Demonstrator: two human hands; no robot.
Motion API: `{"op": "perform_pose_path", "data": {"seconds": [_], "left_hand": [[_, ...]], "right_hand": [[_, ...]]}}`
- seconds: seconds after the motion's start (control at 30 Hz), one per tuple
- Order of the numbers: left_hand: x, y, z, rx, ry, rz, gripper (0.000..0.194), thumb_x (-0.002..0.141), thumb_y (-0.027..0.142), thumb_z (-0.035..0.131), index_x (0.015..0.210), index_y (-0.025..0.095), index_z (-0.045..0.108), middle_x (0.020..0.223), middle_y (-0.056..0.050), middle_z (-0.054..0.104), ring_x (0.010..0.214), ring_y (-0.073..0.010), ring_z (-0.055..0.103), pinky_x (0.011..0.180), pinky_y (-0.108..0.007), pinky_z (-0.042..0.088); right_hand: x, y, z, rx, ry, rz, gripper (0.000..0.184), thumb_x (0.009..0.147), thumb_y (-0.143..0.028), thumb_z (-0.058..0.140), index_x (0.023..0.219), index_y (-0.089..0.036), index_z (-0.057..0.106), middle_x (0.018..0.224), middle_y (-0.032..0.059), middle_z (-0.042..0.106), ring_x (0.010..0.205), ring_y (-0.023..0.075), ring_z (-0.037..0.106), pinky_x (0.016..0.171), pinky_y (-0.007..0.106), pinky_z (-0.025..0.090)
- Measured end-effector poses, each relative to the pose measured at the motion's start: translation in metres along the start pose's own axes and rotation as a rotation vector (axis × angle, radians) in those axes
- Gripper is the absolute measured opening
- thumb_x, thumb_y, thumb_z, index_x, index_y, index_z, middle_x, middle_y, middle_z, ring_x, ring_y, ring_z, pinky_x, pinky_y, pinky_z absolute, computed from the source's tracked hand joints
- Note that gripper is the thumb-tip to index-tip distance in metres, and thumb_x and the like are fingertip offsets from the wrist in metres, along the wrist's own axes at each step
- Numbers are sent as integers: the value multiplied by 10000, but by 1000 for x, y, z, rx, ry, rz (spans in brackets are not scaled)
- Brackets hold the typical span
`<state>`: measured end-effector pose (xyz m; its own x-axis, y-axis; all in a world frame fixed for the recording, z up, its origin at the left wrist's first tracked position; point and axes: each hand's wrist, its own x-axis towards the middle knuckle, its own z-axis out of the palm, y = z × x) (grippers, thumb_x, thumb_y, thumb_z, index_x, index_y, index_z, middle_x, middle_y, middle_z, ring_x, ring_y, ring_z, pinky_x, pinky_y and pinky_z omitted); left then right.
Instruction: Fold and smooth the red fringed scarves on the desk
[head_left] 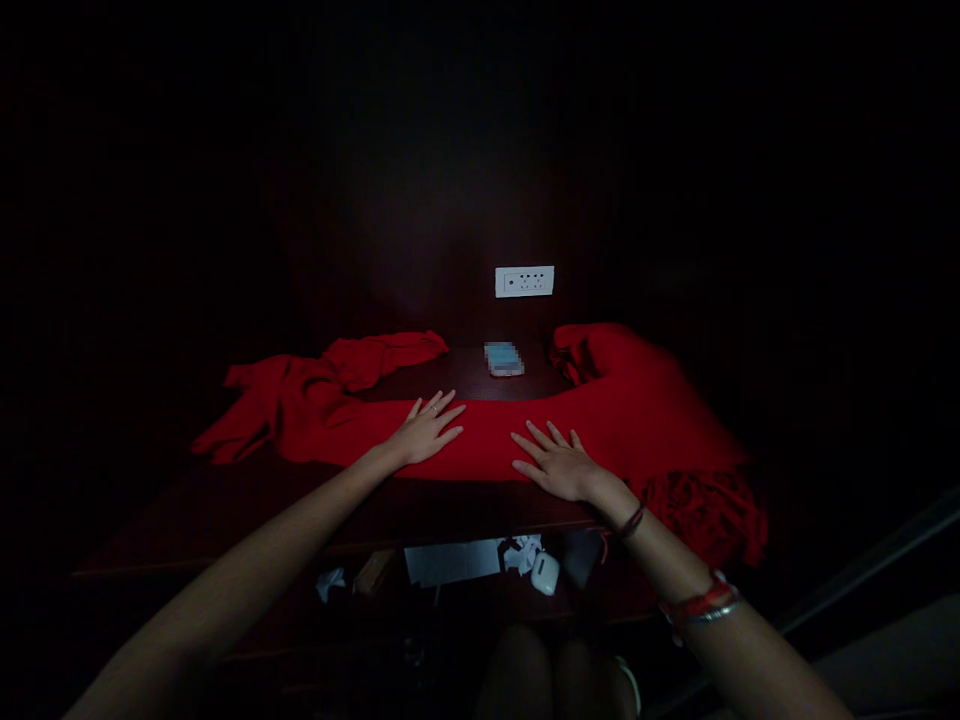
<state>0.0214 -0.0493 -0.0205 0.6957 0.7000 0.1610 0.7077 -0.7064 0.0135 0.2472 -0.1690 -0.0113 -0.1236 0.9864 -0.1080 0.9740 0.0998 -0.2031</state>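
Note:
A long red scarf (pixel 487 440) lies across the dark desk, its middle stretch flat and smooth. Its left part is bunched and crumpled; the right part is heaped, with fringe hanging over the desk's front edge. My left hand (pixel 424 432) rests flat on the scarf left of its middle, fingers spread, a ring on one finger. Palm down as well, my right hand (pixel 556 465) touches the scarf on the right of the middle with its fingers apart. Neither hand grips the cloth.
Behind the scarf lies a phone (pixel 504 359), its screen blurred out. A white socket panel (pixel 525 282) is on the back wall. Below the desktop (pixel 247 500), an open compartment holds a white earbud case (pixel 544 573), crumpled paper (pixel 521 553) and a pale flat sheet (pixel 454 562). The surroundings are very dark.

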Motion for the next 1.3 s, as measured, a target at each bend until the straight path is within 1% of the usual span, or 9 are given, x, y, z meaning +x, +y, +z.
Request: {"op": "perform_pose_path", "data": {"seconds": [0.07, 0.23, 0.5, 0.57, 0.67, 0.77, 0.9, 1.1, 1.3], "left_hand": [[-5, 5, -2, -1, 22, 30, 496, 819, 518, 175, 1270, 319, 222, 1376, 18, 57, 1245, -207, 36, 976, -460, 58], [-14, 12, -5, -62, -191, 42, 556, 794, 572, 147, 1287, 314, 160, 1363, 0, 145, 1241, -186, 95, 977, -433, 114], [-18, 0, -11, -69, -258, -129, 658, 718, 667, 189, 1285, 334, 154, 1370, -17, 86, 1233, -276, 46, 959, -480, 96], [-11, 4, -13, -73, -225, -136, 631, 743, 641, 152, 1285, 320, 170, 1370, -23, 98, 1235, -268, 64, 956, -486, 100], [4, 15, -10, -54, -82, -95, 548, 806, 536, 83, 1286, 294, 192, 1368, -7, 120, 1241, -213, 83, 965, -464, 112], [17, 22, -1, -45, -101, -131, 535, 811, 514, 99, 1288, 288, 188, 1366, -2, 126, 1239, -220, 100, 957, -477, 129], [20, 19, 8, -52, -148, -162, 554, 789, 551, 114, 1287, 317, 172, 1367, 10, 112, 1237, -246, 88, 953, -498, 114], [19, 19, 6, -76, -161, -275, 597, 725, 646, 136, 1265, 394, 170, 1370, 33, 76, 1215, -354, 40, 899, -600, 73], [19, 18, 3, -106, -187, -340, 708, 659, 721, 154, 1275, 372, 156, 1374, -5, 41, 1197, -398, 18, 871, -634, 77]], "right_hand": [[1, -4, -6, 15, -28, 13, 677, 710, -673, 121, 1290, -325, 149, 1378, 22, 66, 1229, 311, 4, 936, 551, 17], [11, -11, -9, -1, 92, -10, 670, 718, -661, 95, 1295, -322, 124, 1381, 8, 45, 1235, 283, -31, 933, 551, 2], [21, 4, -3, -26, -20, 77, 694, 724, -654, 109, 1305, -275, 120, 1380, 34, 48, 1236, 279, -3, 958, 502, 34], [25, -3, -8, -16, 23, 58, 694, 737, -637, 112, 1309, -244, 132, 1380, 50, 47, 1237, 274, -11, 961, 491, 41], [37, -20, -11, -9, 148, -51, 645, 768, -589, 81, 1310, -241, 126, 1381, 36, 47, 1243, 240, -17, 968, 473, 40], [48, -26, -7, -28, 107, -94, 614, 786, -555, 75, 1310, -239, 131, 1379, 33, 72, 1246, 220, 16, 973, 457, 35], [52, -3, -1, -62, 61, 51, 584, 805, -512, 83, 1307, -222, 153, 1376, 62, 85, 1245, 215, 43, 975, 436, 36], [46, 26, -1, -113, 163, 326, 600, 809, -508, 104, 1305, -180, 177, 1369, 116, 97, 1240, 241, 37, 973, 396, 22], [40, 17, -2, -131, 349, 321, 628, 803, -516, 165, 1295, -128, 212, 1363, 155, 84, 1231, 297, 10, 965, 423, 15]]}}
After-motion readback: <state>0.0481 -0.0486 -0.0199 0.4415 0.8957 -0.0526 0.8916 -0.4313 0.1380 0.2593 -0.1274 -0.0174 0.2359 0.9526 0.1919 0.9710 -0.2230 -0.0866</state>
